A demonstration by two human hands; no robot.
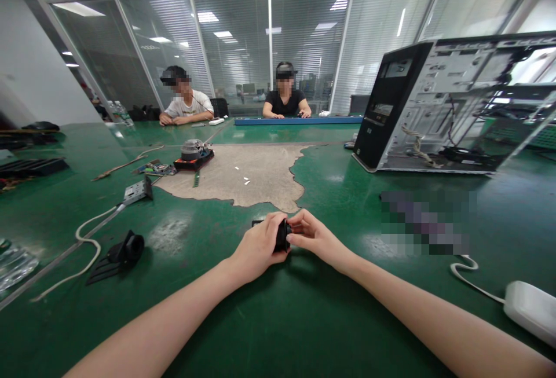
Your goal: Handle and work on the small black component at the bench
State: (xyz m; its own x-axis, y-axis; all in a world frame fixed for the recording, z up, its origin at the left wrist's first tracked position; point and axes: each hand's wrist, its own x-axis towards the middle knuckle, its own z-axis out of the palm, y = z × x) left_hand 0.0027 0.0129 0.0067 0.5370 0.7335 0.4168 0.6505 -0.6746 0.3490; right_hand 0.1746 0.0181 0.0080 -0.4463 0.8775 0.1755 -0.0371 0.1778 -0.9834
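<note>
Just in front of me, low over the green table, a small black plastic part [283,235] is held between my two hands. My left hand [259,243] is closed around its body, hiding most of it; a flat black edge sticks out behind the fingers. On the part's right end, the thumb and fingertips of my right hand [313,235] are pinched together. To the left lies another black plastic piece [130,248] with a round collar and a slotted flat plate.
An open computer case [399,106] stands at the right. A white power adapter [532,308] lies near the right edge. Left of centre are a copper-and-black cooler fan [193,152], a metal bracket [138,191] and a cable [82,230]. Two people sit across the table [243,326].
</note>
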